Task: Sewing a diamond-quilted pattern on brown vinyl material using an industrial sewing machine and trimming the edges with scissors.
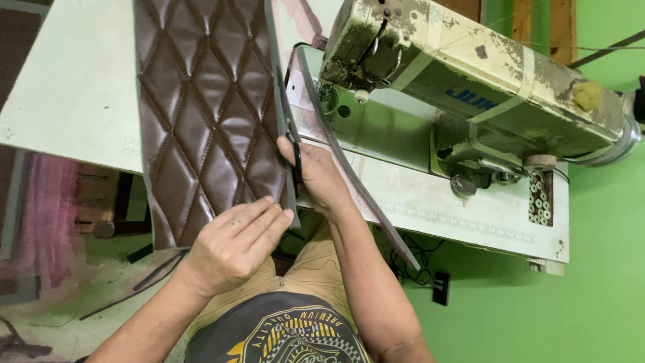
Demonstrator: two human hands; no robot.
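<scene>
A brown quilted leather panel (201, 114) with diamond stitching lies over the front edge of the sewing table (74, 87) and hangs toward my lap. My left hand (232, 245) lies flat on its lower edge, fingers together. My right hand (316, 178) grips black scissors (290, 144) whose blades run up along the panel's right edge. A narrow dark strip (356, 181) of the same material trails down from the panel, past my right forearm.
A worn cream industrial sewing machine (470, 74) sits on the table's right half, its needle end near the panel's top. A tray of small metal washers (539, 196) is beside its base. Green floor, cables and a wall socket (440, 288) lie below.
</scene>
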